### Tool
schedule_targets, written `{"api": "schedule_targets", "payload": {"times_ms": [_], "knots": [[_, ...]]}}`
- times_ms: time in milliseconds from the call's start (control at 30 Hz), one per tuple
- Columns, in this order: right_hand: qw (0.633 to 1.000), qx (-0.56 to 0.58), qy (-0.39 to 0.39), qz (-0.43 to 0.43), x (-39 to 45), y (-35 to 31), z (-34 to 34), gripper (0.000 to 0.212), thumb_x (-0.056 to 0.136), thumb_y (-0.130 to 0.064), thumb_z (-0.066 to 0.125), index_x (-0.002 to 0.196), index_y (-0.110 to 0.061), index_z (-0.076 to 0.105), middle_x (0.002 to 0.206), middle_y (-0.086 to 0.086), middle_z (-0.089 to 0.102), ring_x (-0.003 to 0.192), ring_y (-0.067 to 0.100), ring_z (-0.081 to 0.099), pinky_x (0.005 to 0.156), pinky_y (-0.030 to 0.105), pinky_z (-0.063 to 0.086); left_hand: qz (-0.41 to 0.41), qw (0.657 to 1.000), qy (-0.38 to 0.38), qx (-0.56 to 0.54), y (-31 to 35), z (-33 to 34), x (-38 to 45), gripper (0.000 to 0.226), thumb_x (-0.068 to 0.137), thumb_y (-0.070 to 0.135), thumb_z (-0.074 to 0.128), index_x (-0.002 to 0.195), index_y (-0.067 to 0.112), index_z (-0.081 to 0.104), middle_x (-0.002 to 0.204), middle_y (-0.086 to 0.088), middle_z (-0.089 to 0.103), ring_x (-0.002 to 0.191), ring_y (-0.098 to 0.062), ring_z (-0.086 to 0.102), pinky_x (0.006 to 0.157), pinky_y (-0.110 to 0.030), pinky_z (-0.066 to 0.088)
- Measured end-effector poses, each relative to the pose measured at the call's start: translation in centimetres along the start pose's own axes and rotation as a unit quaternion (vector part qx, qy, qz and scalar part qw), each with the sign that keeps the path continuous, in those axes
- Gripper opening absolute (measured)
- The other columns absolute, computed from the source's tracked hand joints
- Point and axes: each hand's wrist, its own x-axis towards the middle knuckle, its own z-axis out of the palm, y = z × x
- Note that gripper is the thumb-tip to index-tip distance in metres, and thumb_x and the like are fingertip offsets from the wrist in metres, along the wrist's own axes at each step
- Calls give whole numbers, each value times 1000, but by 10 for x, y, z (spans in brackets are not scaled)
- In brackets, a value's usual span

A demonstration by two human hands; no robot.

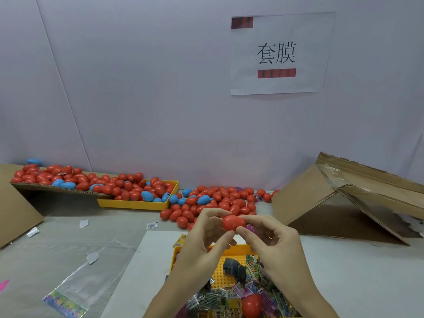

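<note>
1. Fingers. The left hand's (202, 239) fingers (220, 212) curl over the left end of the red egg (234, 222), with the thumb under it. The right hand (275, 244) pinches the other end between thumb and forefinger. Both hands have a firm hold and neither has a finger spare.

2. Item in hand. The red egg lies on its side, held clear of the desk (344, 271) above the far edge of the near tray (220, 274). It reads as a whole shell with both halves together. No open seam can be made out, and whether it has contents cannot be told.

3. Near tray. It holds a dark toy (235, 267), many printed packets (220, 294) and a second red egg (251, 305).

4. Beyond the hands. A loose pile of eggs (218, 200), mostly red with a few blue, lies on the desk. More fill the far tray (137, 204) and the cardboard flap (57, 180) to the left. An opened cardboard box (332, 203) stands to the right, and a clear bag (68, 294) lies at near left.

5. Progress. One egg is in work, judged to be at or near closure. The stock of packets suggests that a good deal remains. It cannot be determined whether the pile is finished or waiting.
</note>
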Motion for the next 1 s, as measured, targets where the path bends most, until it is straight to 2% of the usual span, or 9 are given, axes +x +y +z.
{"api": "schedule_targets", "payload": {"times_ms": [100, 200, 367, 467, 533, 600, 667, 800, 1000], "knots": [[1000, 3, -2, 6, -1, -1, 1, 34, 77, -50, 76, 110, -42, 77, 98, -15, 75, 94, 9, 69, 80, 25, 60, 2, 1000, 19, 14, -2, -1, 1, 23, 98, 31, 62, 121, 30, 62, 93, -3, 74, 88, -26, 73, 81, -41, 61], [1000, 2, -11, -4, 0, -3, 1, 29, 81, -39, 77, 111, -39, 77, 103, -17, 75, 100, 6, 69, 81, 16, 56, -3, 1000, 16, 22, -5, -3, 2, 22, 101, 34, 60, 120, 24, 62, 89, -4, 74, 82, -25, 72, 77, -41, 61], [1000, -2, -13, -2, -1, -4, 1, 25, 85, -37, 73, 109, -35, 77, 101, -16, 73, 99, 6, 69, 80, 17, 57, 21, 996, 54, 66, -3, -1, 1, 26, 95, 50, 69, 118, 41, 63, 97, 6, 73, 90, -20, 71, 77, -31, 59], [999, 26, -13, 35, 0, -6, 1, 25, 82, -48, 69, 103, -36, 79, 85, -14, 73, 80, 3, 68, 71, 16, 54, 62, 991, 61, 100, -5, -2, 1, 43, 90, 31, 78, 129, 34, 60, 103, 8, 71, 96, -21, 71, 80, -31, 60], [996, 52, -29, 64, 0, -6, -1, 25, 83, -52, 67, 92, -34, 81, 70, -7, 69, 64, 2, 61, 62, 17, 50, 67, 990, 50, 112, -4, -3, 0, 33, 92, 30, 77, 121, 39, 65, 97, 8, 72, 90, -20, 71, 76, -31, 60], [994, 62, -42, 81, 1, -5, -1, 25, 83, -52, 67, 89, -32, 81, 65, -4, 66, 59, 2, 58, 59, 16, 49, 31, 995, 46, 87, -2, -2, 0, 18, 95, 36, 71, 111, 43, 66, 89, 6, 73, 80, -17, 71, 71, -27, 58], [994, 65, -37, 83, 1, -4, 0, 27, 80, -51, 71, 97, -33, 81, 69, -6, 69, 62, 3, 61, 62, 16, 51, -11, 998, 44, 50, -3, -1, 0, 9, 99, 39, 64, 106, 37, 69, 83, 1, 71, 70, -15, 67, 66, -27, 56], [996, 64, -24, 59, -1, -5, 2, 32, 77, -51, 73, 104, -35, 81, 79, -11, 74, 70, 3, 67, 67, 17, 54, -48, 998, 33, -11, -2, 1, 3, 26, 100, 37, 55, 105, 17, 71, 77, -4, 69, 64, -19, 63, 62, -29, 55], [999, 31, -13, 29, -1, -6, 1, 24, 82, -41, 76, 106, -41, 78, 91, -15, 75, 89, 4, 70, 74, 14, 54, -70, 997, 5, -20, -2, 2, 1, 39, 102, 43, 50, 90, 14, 71, 75, -11, 69, 64, -24, 64, 65, -33, 56]]}}
